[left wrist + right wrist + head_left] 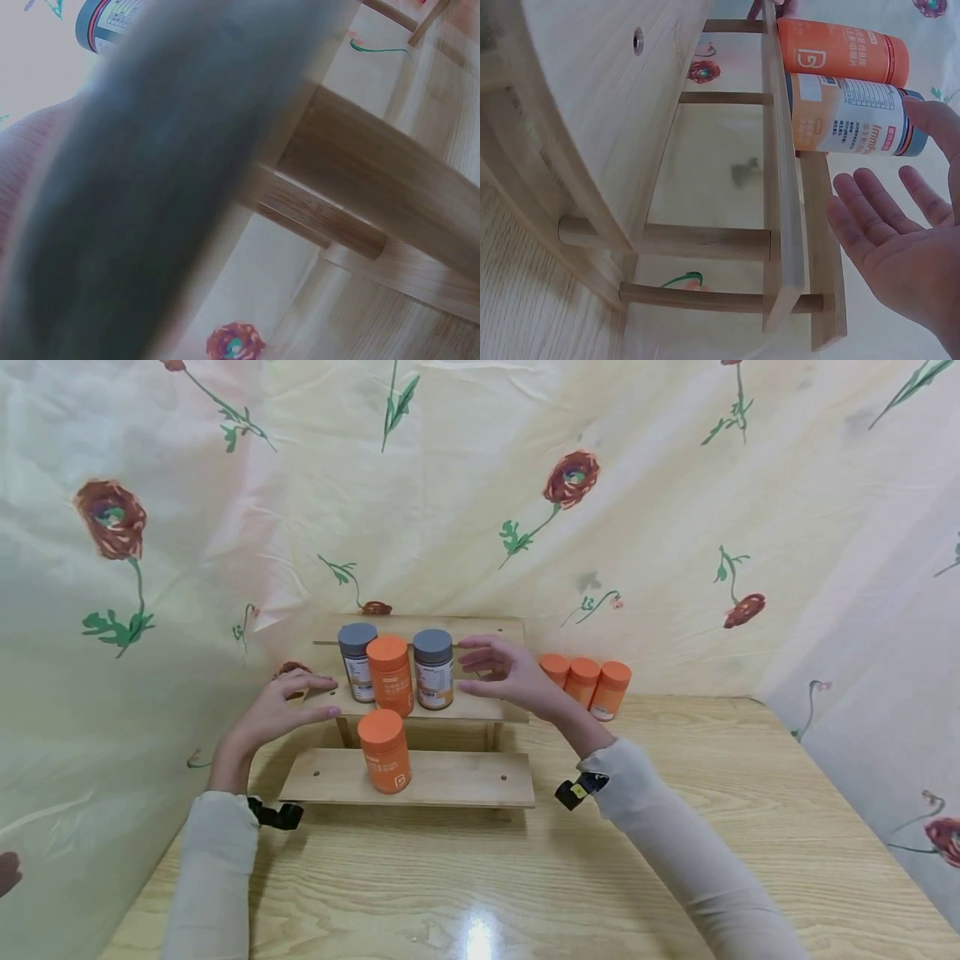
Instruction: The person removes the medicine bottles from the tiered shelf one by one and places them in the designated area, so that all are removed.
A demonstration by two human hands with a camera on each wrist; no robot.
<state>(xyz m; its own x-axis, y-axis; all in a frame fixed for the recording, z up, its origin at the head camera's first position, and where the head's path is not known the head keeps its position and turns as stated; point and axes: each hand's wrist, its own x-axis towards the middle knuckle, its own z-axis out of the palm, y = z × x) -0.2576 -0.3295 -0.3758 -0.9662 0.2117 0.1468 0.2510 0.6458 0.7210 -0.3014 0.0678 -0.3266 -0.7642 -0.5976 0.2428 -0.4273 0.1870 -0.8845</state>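
Observation:
On the wooden stepped rack's middle board (480, 708) stand a grey-capped supplement bottle (362, 681), an orange bottle (390, 681) and a second grey-capped bottle (433, 681). Another orange bottle (384, 752) stands upright on the lower board (465, 777). My left hand (277, 708) is at the middle board's left end, fingers extended toward the left grey-capped bottle. To the right of the other grey-capped bottle, my right hand (517, 681) has its fingers spread; in the right wrist view its thumb (934, 124) overlaps that bottle's lid, the other fingers apart from it.
Three orange bottles (583, 681) stand in a row right of the rack, partly behind my right forearm. The rack's upper board (480, 628) is at the back, against a flowered cloth (450, 527). A blurred dark shape (165, 165) covers much of the left wrist view.

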